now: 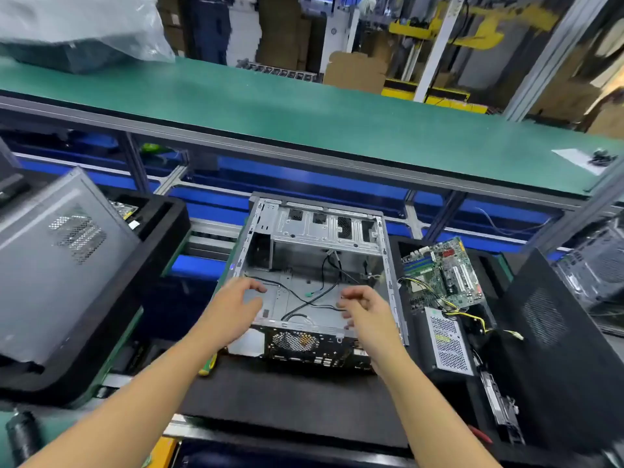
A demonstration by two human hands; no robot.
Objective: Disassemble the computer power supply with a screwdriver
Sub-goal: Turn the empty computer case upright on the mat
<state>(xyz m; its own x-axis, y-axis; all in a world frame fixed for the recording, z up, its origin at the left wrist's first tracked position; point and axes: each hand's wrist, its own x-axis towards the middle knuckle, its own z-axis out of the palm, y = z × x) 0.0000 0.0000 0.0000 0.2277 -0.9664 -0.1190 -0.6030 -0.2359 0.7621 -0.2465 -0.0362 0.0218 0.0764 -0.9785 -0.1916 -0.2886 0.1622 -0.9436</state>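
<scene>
An open computer case [314, 231] lies on its side on a black foam mat [287, 400], its inside bare except for loose black cables [314, 295]. My left hand [233, 309] hovers over the case's near left corner with fingers loosely spread, holding nothing. Over the near right part, my right hand [368, 312] has its fingers loosely curled and is empty too. A silver power supply [447, 342] with yellow wires lies in a black tray to the right, beside a green motherboard [445, 275]. A yellow-green screwdriver handle [209, 364] peeks out under my left forearm.
A grey case side panel [60, 261] leans in a black tray on the left. A black perforated panel [553, 332] stands at the right. A green conveyor shelf [304, 109] runs across behind the case, with a plastic-wrapped item [77, 32] at its far left.
</scene>
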